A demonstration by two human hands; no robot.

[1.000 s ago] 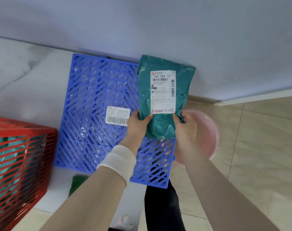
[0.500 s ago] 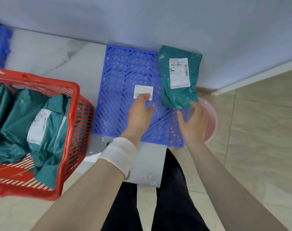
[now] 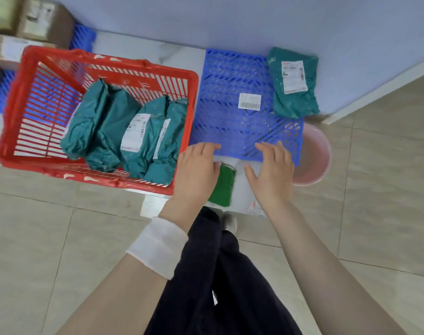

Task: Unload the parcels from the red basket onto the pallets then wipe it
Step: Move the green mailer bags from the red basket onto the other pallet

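The red basket [image 3: 32, 151] stands on the floor at the left and holds several teal parcels [image 3: 123, 134] with white labels. To its right lies the blue pallet [image 3: 232, 76]. One teal parcel [image 3: 294, 93] rests on the pallet's far right corner against the wall. My left hand [image 3: 196, 170] and my right hand [image 3: 270, 172] hover empty over the pallet's near edge, fingers relaxed. A green cloth [image 3: 223, 187] lies on the floor between them, partly hidden by my left hand.
A white barcode label [image 3: 249, 101] sits on the pallet. A pink basin [image 3: 312, 163] stands to the pallet's right. Cardboard boxes [image 3: 29, 22] rest on another blue pallet [image 3: 84, 39] at the far left. A lilac wall [image 3: 230, 20] runs behind. My dark trouser legs [image 3: 220, 274] are below.
Both hands let go of the teal parcel, which now lies on the pallet's far right corner. The hands drew back to the near edge. The view swung left, showing the basket.
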